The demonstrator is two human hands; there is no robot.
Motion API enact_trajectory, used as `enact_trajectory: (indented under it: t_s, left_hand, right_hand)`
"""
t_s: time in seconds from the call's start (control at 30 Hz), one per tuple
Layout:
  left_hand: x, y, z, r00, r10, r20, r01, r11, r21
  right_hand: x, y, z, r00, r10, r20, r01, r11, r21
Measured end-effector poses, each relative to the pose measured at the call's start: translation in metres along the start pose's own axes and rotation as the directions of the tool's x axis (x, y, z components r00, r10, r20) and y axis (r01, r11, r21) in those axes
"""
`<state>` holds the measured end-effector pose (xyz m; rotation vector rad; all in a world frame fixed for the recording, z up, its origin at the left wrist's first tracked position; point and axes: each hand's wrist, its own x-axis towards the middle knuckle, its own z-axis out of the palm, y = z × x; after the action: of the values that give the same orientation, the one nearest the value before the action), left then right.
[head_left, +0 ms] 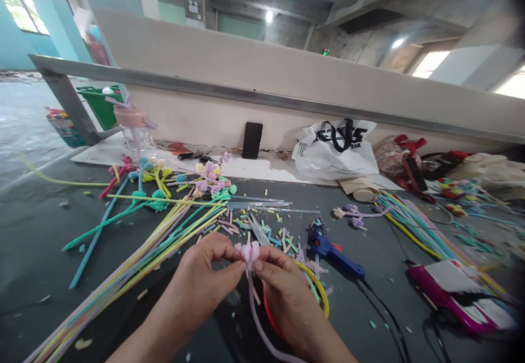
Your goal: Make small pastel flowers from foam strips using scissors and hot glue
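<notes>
Narrow passage left of your left hand (205, 267): dark tabletop (158, 281), bounded by a long pastel fuzzy-stem bundle (137, 259); obstacle to your right: blue plastic glue gun (337, 257)

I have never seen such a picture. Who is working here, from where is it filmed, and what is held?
No machine works here, only a person's bare hands. A camera worn on the person's head looks forward and down. The left hand and right hand pinch a small pale-pink flower shape with a long lilac stem hanging below it. On the dark tabletop lie a bundle of coloured stems, small cut pieces and a blue glue gun. Farther back, a smartphone stands upright beside a white bag.
</notes>
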<state>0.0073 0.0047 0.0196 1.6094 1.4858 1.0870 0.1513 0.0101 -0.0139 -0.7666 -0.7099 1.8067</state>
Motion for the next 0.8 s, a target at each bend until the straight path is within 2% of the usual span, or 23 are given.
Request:
enact_trajectory:
  t_s: [0.17,0.33,0.43,0.5,0.57,0.7,0.8]
  left_hand:
    - [-0.001,0.001,0.003,0.997,-0.071,0.015,0.072,0.997,-0.042]
    - [-0.002,-0.001,0.004,0.993,-0.114,0.023,0.117,0.986,-0.123]
    - [-0.001,-0.001,0.001,0.994,-0.107,0.007,0.106,0.970,-0.220]
    - [-0.001,0.000,0.000,0.988,-0.157,-0.013,0.145,0.937,-0.319]
    - [-0.003,0.003,0.002,0.974,-0.222,0.044,0.220,0.884,-0.413]
    - [-0.010,0.009,0.018,0.924,-0.234,0.303,0.369,0.756,-0.541]
    - [-0.014,0.008,0.027,0.899,-0.232,0.372,0.426,0.664,-0.615]
  right_hand:
    - [-0.002,0.004,0.001,0.997,0.033,-0.062,-0.032,0.999,0.028]
    - [0.001,0.005,0.001,0.999,0.023,-0.032,-0.018,0.991,0.129]
    - [0.003,-0.001,0.001,1.000,0.031,0.007,-0.031,0.979,0.201]
    - [0.003,-0.007,0.002,0.999,0.041,-0.001,-0.039,0.974,0.223]
    - [0.003,-0.011,0.002,0.999,0.045,-0.024,-0.038,0.972,0.233]
    - [0.002,-0.009,-0.002,0.999,0.043,-0.004,-0.041,0.971,0.236]
    - [0.002,-0.005,-0.003,0.998,0.068,0.011,-0.068,0.973,0.219]
